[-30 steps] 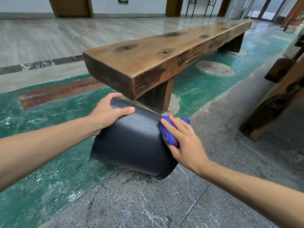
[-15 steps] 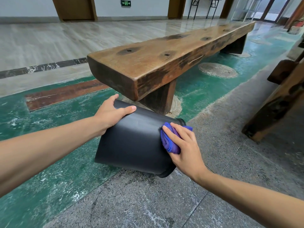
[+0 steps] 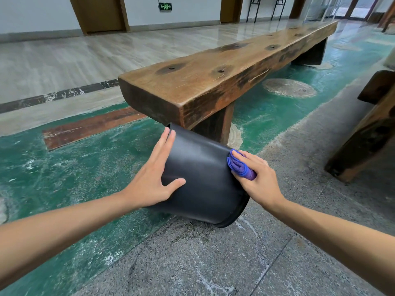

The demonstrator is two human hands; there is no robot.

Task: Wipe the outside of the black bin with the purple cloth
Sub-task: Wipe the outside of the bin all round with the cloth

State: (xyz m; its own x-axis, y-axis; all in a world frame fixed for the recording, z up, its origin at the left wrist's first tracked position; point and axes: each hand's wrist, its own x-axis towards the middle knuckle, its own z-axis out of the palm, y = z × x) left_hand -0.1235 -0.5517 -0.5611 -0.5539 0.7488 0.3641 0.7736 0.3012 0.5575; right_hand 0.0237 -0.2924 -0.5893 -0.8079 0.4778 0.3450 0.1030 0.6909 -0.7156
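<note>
The black bin (image 3: pixel 203 180) lies tilted on its side on the floor, rim toward the lower right, base toward the upper left under the bench end. My left hand (image 3: pixel 154 178) rests flat on the bin's base end, fingers stretched along its edge and thumb on the side wall. My right hand (image 3: pixel 258 180) presses the bunched purple cloth (image 3: pixel 240 166) against the bin's side wall near the rim. Part of the cloth is hidden under my fingers.
A thick wooden bench (image 3: pixel 213 82) runs from just behind the bin to the far right, its leg (image 3: pixel 215 124) right by the bin. Another dark wooden piece (image 3: pixel 367 133) stands at the right. The floor is green paint at left and grey stone in front.
My left hand has shifted from gripping the bin's top to lying flat over its base end. The bin has turned a little, and the cloth has slid slightly up along the side wall.
</note>
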